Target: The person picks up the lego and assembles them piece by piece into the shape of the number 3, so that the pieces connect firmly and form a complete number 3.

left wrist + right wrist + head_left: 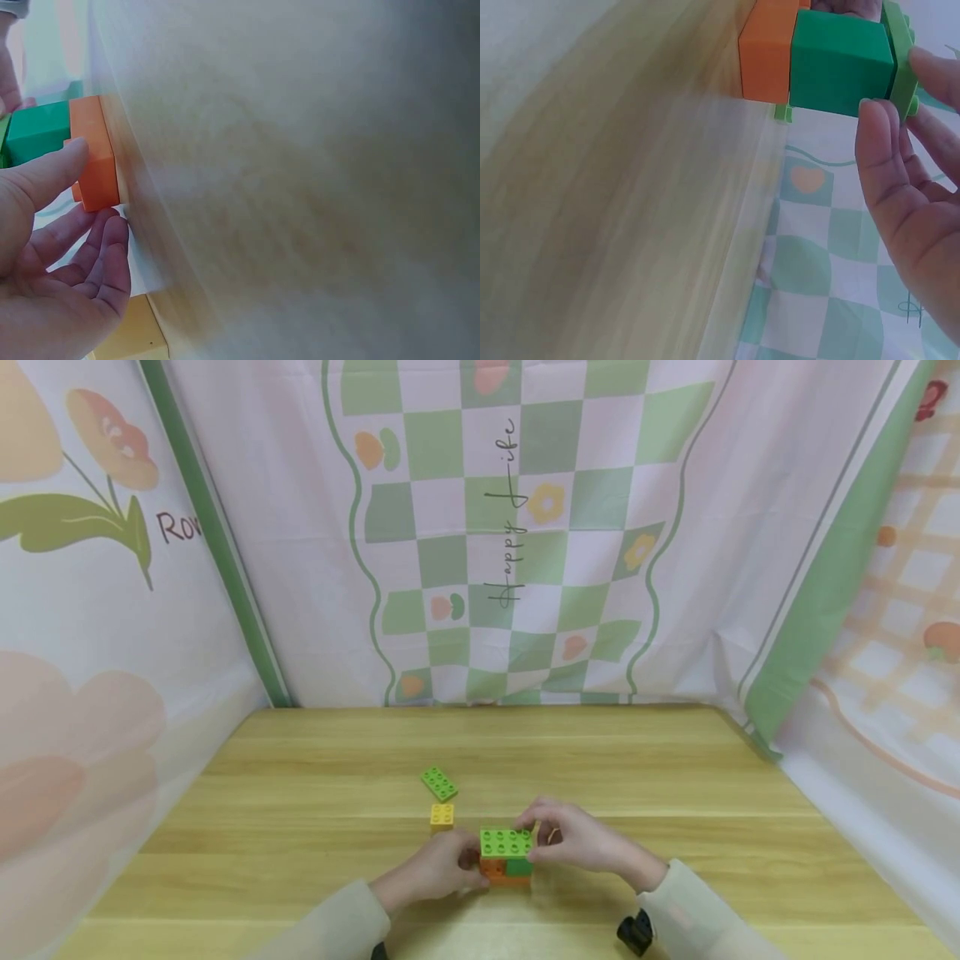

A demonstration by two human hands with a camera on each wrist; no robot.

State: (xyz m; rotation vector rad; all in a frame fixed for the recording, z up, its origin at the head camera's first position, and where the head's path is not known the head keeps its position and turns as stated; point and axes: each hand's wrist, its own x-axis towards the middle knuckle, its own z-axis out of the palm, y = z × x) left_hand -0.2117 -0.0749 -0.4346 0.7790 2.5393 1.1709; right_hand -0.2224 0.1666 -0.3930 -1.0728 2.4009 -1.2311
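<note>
A small stack of toy bricks stands on the wooden table in front of me. Its base is an orange brick (96,150), with a dark green brick (840,64) on the right part of it. Across the top lies a light green studded plate (506,842), overhanging the orange brick's studs on the left. My left hand (442,866) holds the left end of the orange brick, thumb on its near side. With fingertips at the plate's right end, my right hand (576,839) pinches the light green plate, one finger beside the dark green brick.
Just beyond my left hand stands a yellow brick (442,815). Farther back lies another light green plate (439,783), set at an angle. A patterned curtain (517,568) hangs behind the table's (585,743) back edge, with more cloth at both sides.
</note>
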